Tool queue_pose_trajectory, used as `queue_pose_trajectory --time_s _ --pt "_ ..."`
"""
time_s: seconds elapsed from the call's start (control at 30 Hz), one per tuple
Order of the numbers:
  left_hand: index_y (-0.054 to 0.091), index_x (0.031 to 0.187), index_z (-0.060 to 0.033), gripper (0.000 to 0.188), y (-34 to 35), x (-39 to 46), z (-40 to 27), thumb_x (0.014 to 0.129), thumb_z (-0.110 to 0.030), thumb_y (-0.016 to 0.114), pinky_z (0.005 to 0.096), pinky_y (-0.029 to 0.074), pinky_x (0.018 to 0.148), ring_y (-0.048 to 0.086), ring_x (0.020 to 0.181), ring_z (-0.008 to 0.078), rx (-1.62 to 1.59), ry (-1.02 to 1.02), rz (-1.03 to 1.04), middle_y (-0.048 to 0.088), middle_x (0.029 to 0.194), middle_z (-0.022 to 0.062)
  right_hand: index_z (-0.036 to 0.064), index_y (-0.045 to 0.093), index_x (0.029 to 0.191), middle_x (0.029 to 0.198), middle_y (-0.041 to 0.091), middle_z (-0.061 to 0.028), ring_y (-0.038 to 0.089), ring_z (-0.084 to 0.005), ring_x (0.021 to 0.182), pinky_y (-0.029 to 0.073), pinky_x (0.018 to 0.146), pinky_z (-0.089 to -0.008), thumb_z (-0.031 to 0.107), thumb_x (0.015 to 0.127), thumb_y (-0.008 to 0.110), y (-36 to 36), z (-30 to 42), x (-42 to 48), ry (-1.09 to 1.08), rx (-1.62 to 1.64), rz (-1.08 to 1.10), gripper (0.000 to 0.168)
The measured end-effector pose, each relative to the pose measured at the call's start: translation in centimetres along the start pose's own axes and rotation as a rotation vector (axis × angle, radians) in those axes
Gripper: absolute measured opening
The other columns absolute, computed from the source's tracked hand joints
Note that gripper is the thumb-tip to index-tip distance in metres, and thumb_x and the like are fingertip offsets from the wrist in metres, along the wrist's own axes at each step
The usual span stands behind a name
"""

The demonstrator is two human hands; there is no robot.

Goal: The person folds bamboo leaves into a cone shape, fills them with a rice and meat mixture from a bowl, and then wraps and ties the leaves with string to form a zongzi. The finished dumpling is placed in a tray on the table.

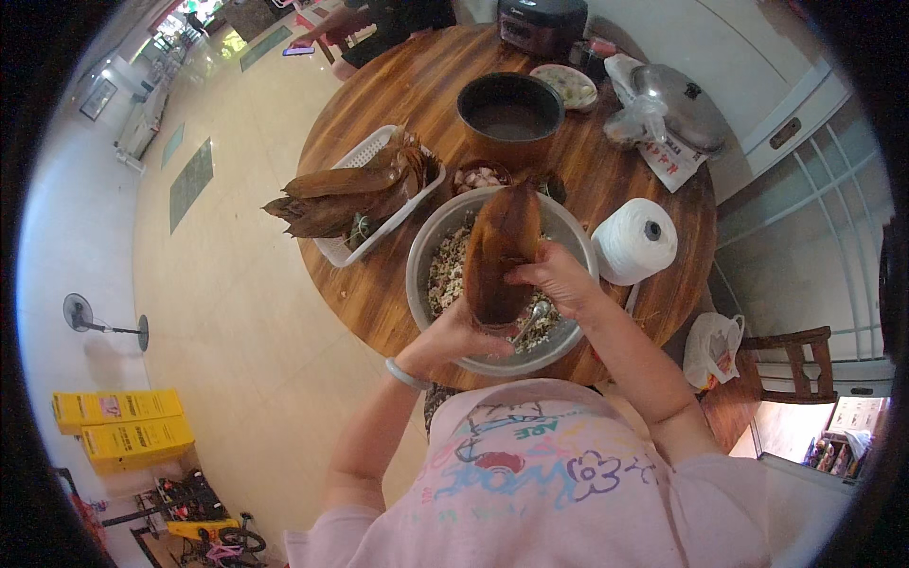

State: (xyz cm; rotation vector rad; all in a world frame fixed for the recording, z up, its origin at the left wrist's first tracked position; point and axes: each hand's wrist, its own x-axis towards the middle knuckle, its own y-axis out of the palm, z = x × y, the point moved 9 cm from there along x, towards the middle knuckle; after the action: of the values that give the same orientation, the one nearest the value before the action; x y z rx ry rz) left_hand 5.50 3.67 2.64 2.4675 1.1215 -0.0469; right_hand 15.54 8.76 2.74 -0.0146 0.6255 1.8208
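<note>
Both my hands hold broad brown leaves (501, 248) over a large metal bowl (420, 264) of mixed rice filling (446, 273). My left hand (465, 334) grips their lower end, and my right hand (557, 278) grips their right edge with the thumb on top. A metal spoon (534, 317) rests in the filling. Left of the bowl, a white plastic basket (393, 226) carries a pile of long brown leaves (341, 195) and a small wrapped bundle (359, 228). Just behind the bowl is a small dish of pale chunks (479, 177). To the right stands a cone of white string (634, 241).
On the round wooden table (369, 298), a dark pot (510, 117), a plate of food (566, 86), a dark cooker (542, 25) and a large metal lid (678, 106) stand farther back. A person (376, 32) with a phone is beyond the table. A wooden chair (795, 366) is at right.
</note>
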Motion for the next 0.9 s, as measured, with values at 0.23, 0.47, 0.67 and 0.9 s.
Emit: queue_pose_trajectory --time_s 0.23,0.47,0.67,0.9 --pt "0.053 0.109 -0.0049 0.051 -0.6 -0.7 1.9 0.064 0.000 0.077 0.0262 0.046 0.076 0.055 0.085 0.0119 0.052 -0.017 -0.170 0.061 0.094 0.0029 -0.002 0.058 0.110 0.105 0.063 -0.0084 0.059 -0.0183 0.097 0.044 0.089 -0.0312 -0.005 0.071 0.065 1.1 -0.8 0.4 0.078 -0.126 0.053 0.040" --pt "0.052 0.110 -0.0052 0.051 1.6 -0.9 1.1 0.065 -0.004 0.077 0.0270 0.046 0.075 0.055 0.082 0.0117 -0.024 0.080 -0.004 0.061 0.090 0.0025 -0.001 0.057 0.112 0.107 0.063 -0.0075 0.060 -0.0171 0.098 0.045 0.089 -0.0315 -0.003 0.072 0.065 2.2 0.4 -1.0 0.130 -0.235 0.060 0.041" --pt "0.060 0.092 -0.0062 0.038 1.8 -1.3 0.8 0.062 -0.006 0.082 0.0278 0.047 0.073 0.056 0.080 0.0129 -0.042 0.122 -0.126 0.060 0.087 0.0002 0.001 0.058 0.112 0.106 0.064 -0.0060 0.058 -0.0156 0.098 0.044 0.088 -0.0299 0.002 0.075 0.067 3.9 1.5 -3.1 0.038 -0.194 0.176 0.038" --pt "0.062 0.094 -0.0073 0.037 1.3 -1.5 0.7 0.063 -0.005 0.081 0.0290 0.047 0.079 0.056 0.087 0.0125 0.021 0.122 -0.121 0.061 0.092 0.0004 0.002 0.059 0.113 0.108 0.064 -0.0052 0.058 -0.0151 0.098 0.042 0.091 -0.0298 0.003 0.074 0.069 4.3 1.9 -3.1 -0.004 -0.061 0.128 0.040"
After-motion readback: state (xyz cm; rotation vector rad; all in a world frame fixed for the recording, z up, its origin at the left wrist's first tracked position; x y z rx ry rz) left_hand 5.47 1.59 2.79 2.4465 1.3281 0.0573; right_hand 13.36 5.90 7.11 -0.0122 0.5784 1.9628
